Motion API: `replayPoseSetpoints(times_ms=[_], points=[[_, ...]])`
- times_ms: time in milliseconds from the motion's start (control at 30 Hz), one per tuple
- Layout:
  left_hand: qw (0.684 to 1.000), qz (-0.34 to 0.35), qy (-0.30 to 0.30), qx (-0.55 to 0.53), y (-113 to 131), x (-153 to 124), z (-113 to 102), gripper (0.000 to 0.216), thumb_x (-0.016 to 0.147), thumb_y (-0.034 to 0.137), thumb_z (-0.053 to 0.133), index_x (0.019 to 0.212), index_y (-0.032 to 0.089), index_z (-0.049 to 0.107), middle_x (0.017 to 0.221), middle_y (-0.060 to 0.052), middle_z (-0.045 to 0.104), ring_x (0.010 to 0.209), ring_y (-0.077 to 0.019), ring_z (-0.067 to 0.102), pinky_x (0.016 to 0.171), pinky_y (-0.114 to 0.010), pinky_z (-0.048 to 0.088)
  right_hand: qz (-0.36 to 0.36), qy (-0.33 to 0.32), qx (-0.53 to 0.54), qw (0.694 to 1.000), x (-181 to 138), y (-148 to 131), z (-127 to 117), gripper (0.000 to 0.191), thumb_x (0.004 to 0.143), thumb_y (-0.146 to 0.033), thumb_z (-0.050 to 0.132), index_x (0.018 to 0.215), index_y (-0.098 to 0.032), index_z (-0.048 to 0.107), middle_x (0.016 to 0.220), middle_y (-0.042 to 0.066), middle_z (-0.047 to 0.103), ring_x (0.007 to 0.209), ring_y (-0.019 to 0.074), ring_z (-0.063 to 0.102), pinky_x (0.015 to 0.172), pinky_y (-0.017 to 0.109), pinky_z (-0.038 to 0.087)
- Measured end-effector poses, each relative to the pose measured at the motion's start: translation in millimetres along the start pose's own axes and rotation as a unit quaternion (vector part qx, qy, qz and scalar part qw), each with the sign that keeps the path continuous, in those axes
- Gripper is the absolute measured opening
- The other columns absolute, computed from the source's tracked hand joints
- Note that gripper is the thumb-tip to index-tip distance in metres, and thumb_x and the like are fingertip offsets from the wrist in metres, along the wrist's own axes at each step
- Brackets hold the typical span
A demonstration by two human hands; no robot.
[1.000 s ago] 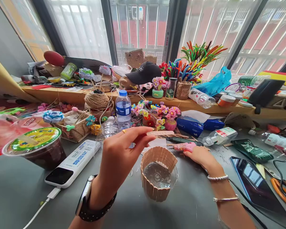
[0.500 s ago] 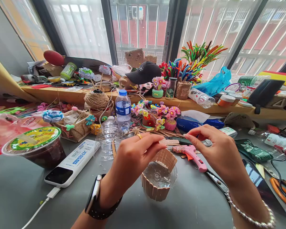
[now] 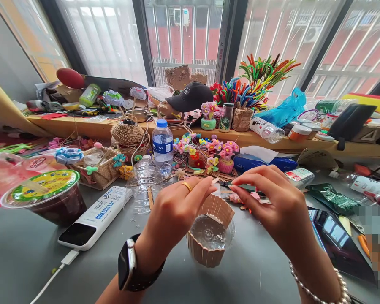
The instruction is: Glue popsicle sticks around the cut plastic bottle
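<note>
My left hand (image 3: pixel 177 207) is closed in a pinch on a thin wooden stick (image 3: pixel 215 181), of which only a short pale end shows. My right hand (image 3: pixel 274 202) is closed too, its thumb and forefinger pinched at the stick's other end, so the two hands almost touch. Both hover just above a clear plastic cup (image 3: pixel 209 236) ringed with upright wooden sticks, which stands on the grey table (image 3: pixel 247 274). A pink glue gun (image 3: pixel 256 195) lies on the table, mostly hidden behind my right hand.
A white power bank (image 3: pixel 96 215) with its cable lies at the left beside a sealed drink cup (image 3: pixel 47 194). A water bottle (image 3: pixel 162 145), a cut clear bottle (image 3: pixel 144 183), a twine ball (image 3: pixel 129 133) and small flower pots (image 3: pixel 220 156) crowd the back. A dark tablet (image 3: pixel 338 242) lies at the right.
My right hand left the glue gun on the table, rose, and came to the stick held by my left hand. The left hand lowered slightly toward the cup.
</note>
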State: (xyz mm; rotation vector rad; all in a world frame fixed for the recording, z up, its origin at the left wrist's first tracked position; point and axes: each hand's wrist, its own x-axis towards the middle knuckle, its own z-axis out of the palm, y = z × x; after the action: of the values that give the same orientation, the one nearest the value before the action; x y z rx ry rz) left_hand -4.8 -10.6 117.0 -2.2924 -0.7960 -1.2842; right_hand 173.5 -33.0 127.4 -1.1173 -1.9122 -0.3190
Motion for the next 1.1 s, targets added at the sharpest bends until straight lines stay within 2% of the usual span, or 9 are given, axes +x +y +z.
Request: replayPoseSetpoints(times_ms=[233, 533, 867, 1100], points=[[0.999, 0.024, 0.017, -0.021, 3.9, -1.1, -2.9, 0.021, 0.075, 0.013, 0.060, 0.096, 0.007, 0.059, 0.079, -0.007, 0.068, 0.072, -0.0136, 0.063, 0.063, -0.022, 0.051, -0.067, 0.047, -0.014, 0.997, -1.8, -13.6, 10.8, 0.013, 0.071, -0.012, 0.060, 0.083, -0.017, 0.059, 0.075, 0.003, 0.060, 0.074, 0.0138, 0.050, 0.068, 0.028, 0.045], [0.998, 0.028, 0.012, -0.061, 5.5, -1.7, -6.9, 0.027, 0.076, 0.008, 0.057, 0.103, 0.010, 0.056, 0.088, -0.006, 0.068, 0.081, -0.0127, 0.062, 0.068, -0.023, 0.051, -0.075, 0.098, -0.018, 0.992, -2.5, -19.8, 9.8, 0.014, 0.070, -0.009, 0.060, 0.079, -0.018, 0.058, 0.070, 0.002, 0.060, 0.070, 0.0131, 0.051, 0.063, 0.026, 0.046], [0.996, 0.036, 0.019, -0.075, 5.6, -1.8, -9.1, 0.026, 0.074, 0.007, 0.060, 0.100, 0.008, 0.057, 0.090, -0.006, 0.067, 0.084, -0.0121, 0.061, 0.073, -0.021, 0.050, -0.080, 0.113, -0.021, 0.990, -2.8, -22.1, 10.1, 0.018, 0.068, -0.009, 0.063, 0.082, -0.018, 0.058, 0.075, 0.002, 0.061, 0.072, 0.0128, 0.052, 0.067, 0.027, 0.045], [0.997, 0.017, 0.013, -0.072, 9.4, -1.2, -11.9, 0.025, 0.076, 0.010, 0.057, 0.101, 0.012, 0.057, 0.089, -0.005, 0.068, 0.083, -0.0128, 0.062, 0.073, -0.022, 0.051, -0.082, 0.114, -0.020, 0.990, -3.0, -21.6, 10.4, 0.018, 0.068, -0.009, 0.063, 0.082, -0.020, 0.057, 0.074, 0.001, 0.061, 0.071, 0.0128, 0.052, 0.066, 0.027, 0.046]])
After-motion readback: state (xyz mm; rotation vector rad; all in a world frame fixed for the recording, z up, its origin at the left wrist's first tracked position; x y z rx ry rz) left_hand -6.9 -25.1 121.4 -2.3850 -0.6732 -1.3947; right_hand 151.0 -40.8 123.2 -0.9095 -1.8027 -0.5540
